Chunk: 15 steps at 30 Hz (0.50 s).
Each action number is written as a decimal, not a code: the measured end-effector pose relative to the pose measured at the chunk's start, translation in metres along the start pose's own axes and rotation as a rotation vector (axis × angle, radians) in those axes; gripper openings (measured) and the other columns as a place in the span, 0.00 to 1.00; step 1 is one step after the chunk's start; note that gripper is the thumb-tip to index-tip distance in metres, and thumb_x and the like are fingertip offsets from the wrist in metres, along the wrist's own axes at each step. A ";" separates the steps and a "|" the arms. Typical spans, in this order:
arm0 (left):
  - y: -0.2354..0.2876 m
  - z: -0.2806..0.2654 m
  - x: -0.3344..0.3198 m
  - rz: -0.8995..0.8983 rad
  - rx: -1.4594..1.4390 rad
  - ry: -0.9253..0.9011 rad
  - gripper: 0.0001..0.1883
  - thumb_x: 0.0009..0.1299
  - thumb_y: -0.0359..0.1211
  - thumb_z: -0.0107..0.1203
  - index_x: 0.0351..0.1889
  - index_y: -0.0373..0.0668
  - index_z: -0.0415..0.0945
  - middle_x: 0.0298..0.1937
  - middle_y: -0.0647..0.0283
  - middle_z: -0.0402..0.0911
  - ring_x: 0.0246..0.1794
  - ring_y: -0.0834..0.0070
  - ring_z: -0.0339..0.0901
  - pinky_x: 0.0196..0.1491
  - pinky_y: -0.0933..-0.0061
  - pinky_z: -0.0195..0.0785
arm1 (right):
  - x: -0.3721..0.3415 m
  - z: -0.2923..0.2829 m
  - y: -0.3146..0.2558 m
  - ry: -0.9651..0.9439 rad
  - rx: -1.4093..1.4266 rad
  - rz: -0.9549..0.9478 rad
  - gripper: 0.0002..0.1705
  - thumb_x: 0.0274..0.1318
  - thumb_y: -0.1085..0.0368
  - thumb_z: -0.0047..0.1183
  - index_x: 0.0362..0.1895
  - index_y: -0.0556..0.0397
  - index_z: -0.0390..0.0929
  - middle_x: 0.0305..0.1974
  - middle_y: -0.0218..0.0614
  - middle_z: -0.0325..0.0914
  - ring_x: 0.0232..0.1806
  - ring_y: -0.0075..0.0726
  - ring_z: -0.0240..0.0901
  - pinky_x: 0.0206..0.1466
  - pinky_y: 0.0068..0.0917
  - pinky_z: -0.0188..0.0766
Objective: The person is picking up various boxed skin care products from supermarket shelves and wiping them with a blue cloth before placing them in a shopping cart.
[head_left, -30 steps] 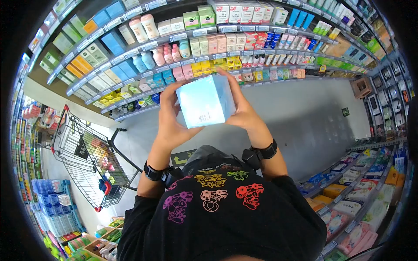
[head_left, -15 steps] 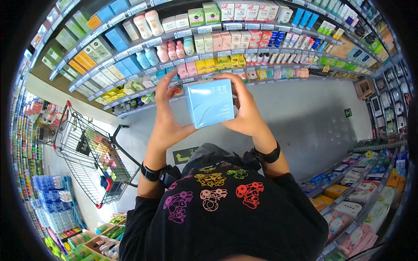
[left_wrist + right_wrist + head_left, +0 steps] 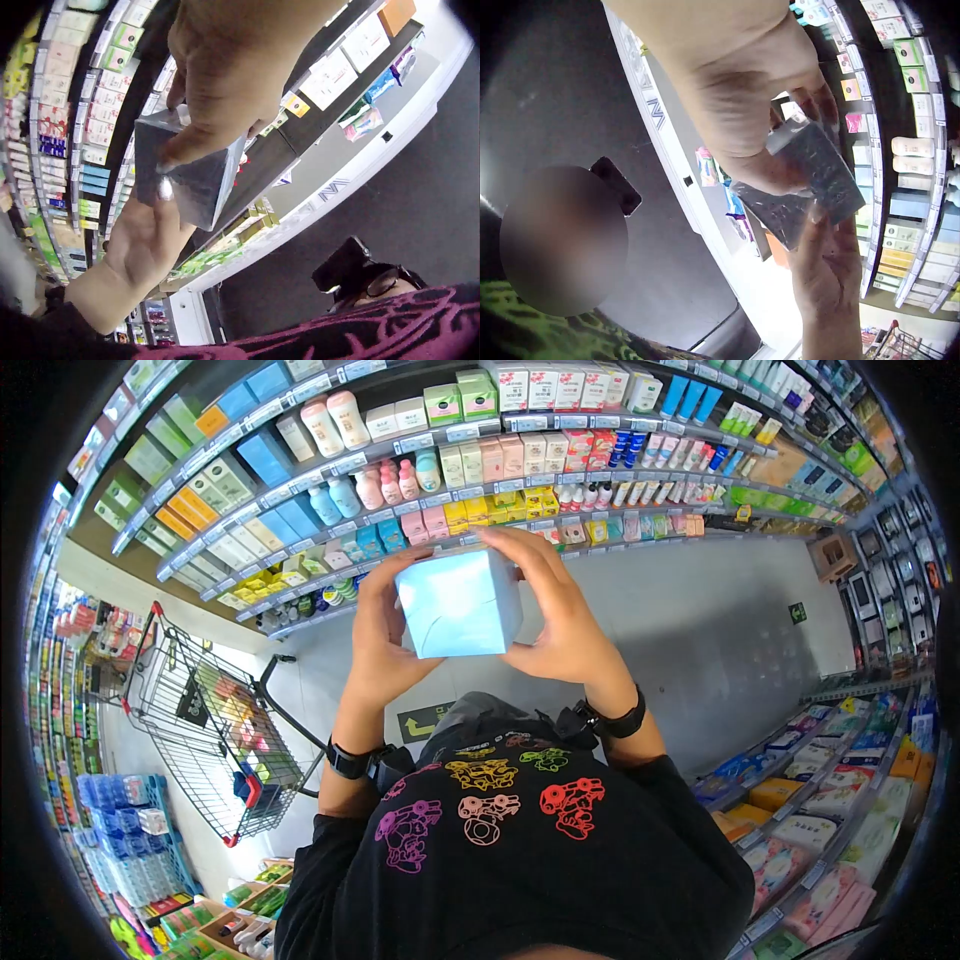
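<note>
A light-blue cube-shaped cardboard carton (image 3: 455, 605) with a glossy wrap is held up in front of the chest, between both hands. My left hand (image 3: 384, 640) grips it along the left side, thumb at the lower edge. On the other side my right hand (image 3: 562, 618) holds it, with the index finger bent over the top corner and the thumb low at the near edge. In the left wrist view, both thumbs press on a shaded face of the carton (image 3: 206, 184). The right wrist view shows the carton (image 3: 829, 165) tilted between the two hands.
Shelves of boxed and bottled toiletries (image 3: 490, 460) curve across the front. A wire shopping cart (image 3: 205, 730) with goods in it stands at the left. Packs of bottles (image 3: 125, 830) are stacked behind it. At the right is a low shelf of packaged goods (image 3: 810, 800).
The carton has been turned over in the hands: a barcoded face, then a lettered one, now a shiny face with faint curved lines. The left fingers, loosened half a second ago, are back against it.
</note>
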State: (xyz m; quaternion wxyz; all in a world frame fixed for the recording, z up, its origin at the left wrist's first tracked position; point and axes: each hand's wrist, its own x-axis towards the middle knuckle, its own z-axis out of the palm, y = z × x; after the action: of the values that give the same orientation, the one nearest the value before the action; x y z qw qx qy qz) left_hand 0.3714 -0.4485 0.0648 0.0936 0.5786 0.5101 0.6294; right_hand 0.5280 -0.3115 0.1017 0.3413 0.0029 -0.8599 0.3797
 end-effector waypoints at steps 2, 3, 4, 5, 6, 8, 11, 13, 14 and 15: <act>0.000 -0.003 0.004 0.066 -0.047 0.004 0.51 0.42 0.24 0.73 0.63 0.46 0.52 0.64 0.52 0.61 0.64 0.61 0.63 0.60 0.62 0.64 | 0.002 0.001 0.002 0.042 0.057 -0.034 0.54 0.29 0.69 0.66 0.67 0.47 0.55 0.63 0.38 0.60 0.62 0.41 0.60 0.60 0.39 0.61; 0.002 -0.005 0.006 0.053 -0.067 0.000 0.52 0.41 0.24 0.73 0.63 0.46 0.51 0.65 0.51 0.60 0.64 0.61 0.63 0.61 0.62 0.64 | 0.003 0.004 0.004 0.061 0.157 -0.009 0.55 0.29 0.68 0.67 0.68 0.48 0.54 0.63 0.40 0.60 0.62 0.41 0.59 0.61 0.39 0.60; 0.005 -0.006 0.007 0.040 -0.088 -0.004 0.53 0.41 0.25 0.74 0.64 0.46 0.50 0.65 0.50 0.60 0.64 0.61 0.63 0.61 0.62 0.64 | 0.002 0.009 0.008 0.079 0.258 0.015 0.56 0.29 0.68 0.67 0.68 0.49 0.53 0.63 0.41 0.60 0.63 0.41 0.59 0.61 0.39 0.59; 0.007 -0.004 0.004 0.021 -0.118 -0.003 0.54 0.41 0.25 0.74 0.64 0.46 0.49 0.65 0.50 0.60 0.64 0.61 0.63 0.61 0.62 0.64 | -0.002 0.012 0.011 0.089 0.354 0.049 0.57 0.29 0.67 0.67 0.69 0.50 0.52 0.63 0.43 0.59 0.63 0.41 0.59 0.62 0.39 0.59; 0.007 -0.005 0.002 -0.022 -0.144 0.019 0.55 0.40 0.26 0.75 0.64 0.46 0.49 0.64 0.51 0.60 0.64 0.61 0.63 0.61 0.62 0.64 | -0.003 0.016 0.013 0.094 0.370 0.032 0.58 0.29 0.67 0.68 0.69 0.52 0.51 0.63 0.44 0.59 0.64 0.41 0.59 0.62 0.40 0.58; 0.004 -0.003 -0.002 -0.110 -0.208 0.061 0.56 0.39 0.26 0.75 0.65 0.47 0.48 0.63 0.52 0.62 0.63 0.62 0.64 0.60 0.62 0.64 | -0.005 0.021 0.015 0.105 0.394 0.006 0.60 0.29 0.65 0.69 0.69 0.55 0.48 0.63 0.47 0.58 0.65 0.41 0.58 0.63 0.40 0.57; 0.002 0.000 -0.007 -0.264 -0.280 0.047 0.56 0.41 0.28 0.75 0.65 0.46 0.47 0.59 0.57 0.63 0.61 0.66 0.64 0.60 0.64 0.62 | -0.006 0.023 0.010 0.212 0.352 -0.025 0.58 0.25 0.62 0.72 0.66 0.54 0.55 0.59 0.45 0.63 0.59 0.45 0.64 0.61 0.38 0.61; -0.005 -0.001 -0.010 -0.273 -0.195 -0.002 0.55 0.43 0.30 0.75 0.66 0.43 0.47 0.58 0.60 0.64 0.60 0.70 0.64 0.60 0.66 0.60 | -0.007 0.024 0.009 0.270 0.246 -0.050 0.56 0.25 0.60 0.73 0.64 0.54 0.58 0.57 0.45 0.64 0.57 0.44 0.64 0.59 0.38 0.62; -0.006 -0.002 -0.008 -0.324 -0.162 -0.047 0.54 0.43 0.30 0.75 0.66 0.42 0.48 0.59 0.59 0.65 0.60 0.70 0.65 0.60 0.66 0.61 | -0.006 0.024 0.008 0.299 0.192 -0.063 0.55 0.25 0.59 0.73 0.63 0.54 0.60 0.56 0.46 0.65 0.55 0.44 0.64 0.58 0.37 0.62; -0.006 -0.004 -0.007 -0.376 -0.129 -0.092 0.54 0.43 0.30 0.74 0.66 0.42 0.48 0.59 0.59 0.65 0.60 0.71 0.65 0.59 0.66 0.62 | -0.006 0.024 0.008 0.321 0.151 -0.068 0.54 0.25 0.58 0.73 0.62 0.54 0.61 0.55 0.44 0.66 0.54 0.43 0.64 0.58 0.38 0.62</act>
State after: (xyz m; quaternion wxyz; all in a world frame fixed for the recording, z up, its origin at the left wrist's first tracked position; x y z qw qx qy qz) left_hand 0.3680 -0.4530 0.0567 0.2696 0.4942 0.5628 0.6052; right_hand 0.5168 -0.3235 0.0814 0.4854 -0.0031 -0.7628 0.4272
